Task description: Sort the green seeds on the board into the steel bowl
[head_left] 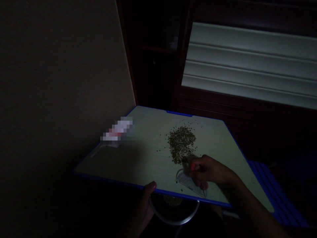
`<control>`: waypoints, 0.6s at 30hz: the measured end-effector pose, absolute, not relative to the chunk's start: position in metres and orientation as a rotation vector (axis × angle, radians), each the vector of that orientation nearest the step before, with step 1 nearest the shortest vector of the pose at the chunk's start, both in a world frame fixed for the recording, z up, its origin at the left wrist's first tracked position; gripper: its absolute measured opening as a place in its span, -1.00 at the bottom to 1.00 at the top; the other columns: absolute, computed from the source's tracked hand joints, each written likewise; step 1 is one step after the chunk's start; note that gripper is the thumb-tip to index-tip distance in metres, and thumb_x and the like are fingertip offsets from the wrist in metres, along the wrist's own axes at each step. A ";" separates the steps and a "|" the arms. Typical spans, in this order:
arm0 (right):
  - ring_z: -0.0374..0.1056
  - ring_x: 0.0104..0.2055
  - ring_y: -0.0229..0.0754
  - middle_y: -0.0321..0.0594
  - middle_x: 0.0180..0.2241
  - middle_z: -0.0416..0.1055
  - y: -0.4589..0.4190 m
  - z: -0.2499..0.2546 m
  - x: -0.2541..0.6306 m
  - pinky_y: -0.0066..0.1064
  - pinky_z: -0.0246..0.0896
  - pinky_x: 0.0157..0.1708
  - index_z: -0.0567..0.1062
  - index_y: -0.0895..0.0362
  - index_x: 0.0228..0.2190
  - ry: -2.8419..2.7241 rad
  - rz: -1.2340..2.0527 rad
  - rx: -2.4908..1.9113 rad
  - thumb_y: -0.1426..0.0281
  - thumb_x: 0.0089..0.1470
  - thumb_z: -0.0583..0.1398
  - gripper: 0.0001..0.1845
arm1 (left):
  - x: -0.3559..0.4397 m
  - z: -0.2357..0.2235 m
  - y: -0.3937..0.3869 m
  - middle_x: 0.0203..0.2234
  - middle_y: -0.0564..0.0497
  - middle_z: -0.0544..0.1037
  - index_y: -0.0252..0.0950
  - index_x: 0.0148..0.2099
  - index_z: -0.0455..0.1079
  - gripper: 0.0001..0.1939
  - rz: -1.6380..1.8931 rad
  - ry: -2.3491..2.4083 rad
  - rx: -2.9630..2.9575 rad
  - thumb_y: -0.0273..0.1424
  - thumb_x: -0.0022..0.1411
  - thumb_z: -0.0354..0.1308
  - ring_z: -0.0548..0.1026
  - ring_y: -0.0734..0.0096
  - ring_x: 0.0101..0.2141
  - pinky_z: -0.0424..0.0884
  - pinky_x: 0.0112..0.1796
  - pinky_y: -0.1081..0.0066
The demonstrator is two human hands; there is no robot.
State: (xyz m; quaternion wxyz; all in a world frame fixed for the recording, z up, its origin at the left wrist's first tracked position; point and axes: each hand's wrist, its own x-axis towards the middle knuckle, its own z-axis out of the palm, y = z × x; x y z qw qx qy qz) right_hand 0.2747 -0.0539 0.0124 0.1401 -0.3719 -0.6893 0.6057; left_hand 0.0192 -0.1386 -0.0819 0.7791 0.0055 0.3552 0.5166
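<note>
My right hand is over the near right part of a pale folding table, its fingers curled and closed. Something red shows at its fingertips; I cannot make out what it is. Under the curled fingers lies a clear half-round protractor, partly covered by the hand. A pile of small brown-green seeds is spread just beyond the fingertips. My left hand is at the near edge, thumb on the blue rim, gripping the side of a metal-rimmed bowl. Its other fingers are hidden. Seeds lie in the bowl.
A blurred white and red item is at the table's left edge, with a pale handle-like piece near it. A wall rises on the left. Dark wooden furniture with a white slatted panel stands behind. A blue slatted object is at the right.
</note>
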 end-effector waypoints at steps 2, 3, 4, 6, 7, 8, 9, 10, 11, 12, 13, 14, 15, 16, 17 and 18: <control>0.36 -0.70 -0.36 -0.39 -0.64 0.45 -0.054 0.013 0.270 -0.60 0.24 -0.70 0.37 0.14 -0.42 -2.035 1.701 -1.084 0.32 0.15 0.21 -0.83 | 0.018 -0.081 -0.139 -0.07 -0.21 0.60 -0.46 0.18 0.36 -0.51 1.102 0.752 0.028 -0.39 0.23 0.15 0.42 -0.01 0.10 0.13 0.20 0.04; 0.35 -0.71 -0.37 -0.40 -0.64 0.44 -0.054 0.013 0.268 -0.60 0.23 -0.71 0.39 0.14 -0.41 -2.056 1.680 -1.089 0.31 0.15 0.21 -0.83 | 0.018 -0.081 -0.140 -0.08 -0.20 0.61 -0.47 0.17 0.37 -0.51 1.096 0.745 0.034 -0.38 0.22 0.16 0.42 -0.01 0.09 0.13 0.19 0.04; 0.33 -0.72 -0.37 -0.40 -0.64 0.44 -0.054 0.014 0.266 -0.60 0.23 -0.71 0.41 0.14 -0.40 -2.074 1.663 -1.091 0.30 0.15 0.22 -0.83 | 0.018 -0.080 -0.140 -0.08 -0.21 0.61 -0.47 0.16 0.38 -0.52 1.090 0.740 0.037 -0.37 0.22 0.17 0.42 -0.01 0.09 0.14 0.19 0.04; 0.32 -0.72 -0.38 -0.39 -0.64 0.44 -0.055 0.016 0.263 -0.61 0.22 -0.72 0.45 0.15 -0.38 -2.110 1.633 -1.091 0.28 0.15 0.23 -0.82 | 0.017 -0.080 -0.140 -0.09 -0.21 0.61 -0.49 0.14 0.40 -0.53 1.088 0.741 0.035 -0.37 0.22 0.18 0.43 0.00 0.09 0.15 0.19 0.07; 0.31 -0.73 -0.39 -0.38 -0.64 0.44 -0.055 0.016 0.261 -0.61 0.22 -0.72 0.47 0.15 -0.37 -2.122 1.622 -1.091 0.26 0.14 0.24 -0.81 | 0.017 -0.079 -0.140 -0.10 -0.22 0.62 -0.50 0.13 0.40 -0.53 1.086 0.744 0.034 -0.36 0.22 0.18 0.43 0.01 0.09 0.16 0.18 0.08; 0.30 -0.73 -0.39 -0.38 -0.64 0.44 -0.055 0.016 0.260 -0.61 0.21 -0.73 0.49 0.15 -0.36 -2.130 1.615 -1.092 0.25 0.14 0.24 -0.80 | 0.017 -0.080 -0.139 -0.11 -0.22 0.62 -0.50 0.12 0.41 -0.53 1.082 0.746 0.035 -0.36 0.22 0.18 0.44 0.01 0.08 0.17 0.17 0.08; 0.30 -0.73 -0.39 -0.38 -0.64 0.44 -0.056 0.016 0.259 -0.61 0.20 -0.74 0.50 0.16 -0.35 -2.137 1.609 -1.092 0.24 0.14 0.25 -0.79 | 0.017 -0.080 -0.139 -0.12 -0.22 0.63 -0.50 0.12 0.41 -0.54 1.075 0.750 0.034 -0.35 0.21 0.19 0.45 0.01 0.08 0.19 0.17 0.09; 0.30 -0.73 -0.39 -0.37 -0.64 0.44 -0.056 0.016 0.259 -0.62 0.20 -0.74 0.52 0.16 -0.35 -2.142 1.605 -1.094 0.23 0.13 0.25 -0.77 | 0.017 -0.080 -0.138 -0.13 -0.22 0.63 -0.50 0.11 0.41 -0.54 1.070 0.753 0.036 -0.35 0.21 0.19 0.45 0.01 0.07 0.20 0.16 0.08; 0.29 -0.74 -0.39 -0.37 -0.64 0.44 -0.056 0.015 0.259 -0.62 0.19 -0.75 0.53 0.17 -0.34 -2.144 1.606 -1.096 0.22 0.13 0.25 -0.76 | 0.017 -0.081 -0.138 -0.14 -0.22 0.64 -0.50 0.11 0.41 -0.54 1.068 0.754 0.037 -0.34 0.21 0.19 0.46 0.01 0.06 0.21 0.15 0.08; 0.29 -0.74 -0.39 -0.36 -0.64 0.44 -0.056 0.015 0.259 -0.62 0.19 -0.75 0.54 0.17 -0.34 -2.142 1.613 -1.098 0.22 0.13 0.26 -0.75 | 0.017 -0.081 -0.137 -0.15 -0.22 0.64 -0.51 0.10 0.42 -0.54 1.069 0.757 0.035 -0.35 0.21 0.19 0.47 0.01 0.05 0.22 0.14 0.08; 0.30 -0.73 -0.39 -0.36 -0.64 0.44 -0.057 0.014 0.259 -0.61 0.20 -0.75 0.54 0.17 -0.33 -2.138 1.623 -1.098 0.21 0.13 0.26 -0.74 | 0.017 -0.082 -0.137 -0.16 -0.21 0.64 -0.50 0.09 0.42 -0.55 1.079 0.764 0.034 -0.36 0.20 0.20 0.48 0.02 0.04 0.24 0.13 0.08; 0.30 -0.73 -0.39 -0.35 -0.64 0.44 -0.057 0.013 0.258 -0.61 0.21 -0.74 0.55 0.17 -0.32 -2.133 1.634 -1.097 0.20 0.13 0.26 -0.73 | 0.017 -0.082 -0.137 -0.16 -0.21 0.65 -0.50 0.09 0.42 -0.55 1.087 0.774 0.033 -0.37 0.19 0.20 0.49 0.02 0.03 0.25 0.12 0.08; 0.30 -0.73 -0.39 -0.35 -0.63 0.44 -0.057 0.013 0.258 -0.61 0.21 -0.74 0.55 0.17 -0.31 -2.126 1.644 -1.094 0.19 0.13 0.26 -0.72 | 0.017 -0.083 -0.137 -0.17 -0.20 0.65 -0.49 0.08 0.43 -0.57 1.093 0.785 0.033 -0.38 0.19 0.21 0.50 0.03 0.02 0.26 0.11 0.09; 0.30 -0.73 -0.39 -0.35 -0.63 0.45 -0.057 0.013 0.258 -0.60 0.21 -0.74 0.55 0.17 -0.31 -2.121 1.654 -1.089 0.18 0.13 0.26 -0.72 | 0.017 -0.084 -0.137 -0.18 -0.19 0.65 -0.49 0.06 0.44 -0.58 1.093 0.790 0.034 -0.38 0.18 0.21 0.50 0.03 0.01 0.27 0.11 0.09; 0.30 -0.73 -0.39 -0.35 -0.63 0.45 -0.058 0.012 0.258 -0.60 0.21 -0.74 0.55 0.17 -0.32 -2.119 1.659 -1.083 0.18 0.12 0.26 -0.71 | 0.017 -0.085 -0.137 -0.20 -0.18 0.66 -0.48 0.04 0.45 -0.60 1.084 0.787 0.035 -0.37 0.19 0.21 0.51 0.03 0.01 0.27 0.10 0.09; 0.30 -0.73 -0.38 -0.35 -0.63 0.44 -0.058 0.012 0.258 -0.59 0.21 -0.73 0.55 0.17 -0.33 -2.118 1.661 -1.077 0.17 0.12 0.26 -0.71 | 0.017 -0.086 -0.138 -0.21 -0.18 0.66 -0.48 0.02 0.46 -0.61 1.076 0.778 0.038 -0.36 0.19 0.21 0.51 0.03 0.01 0.28 0.10 0.09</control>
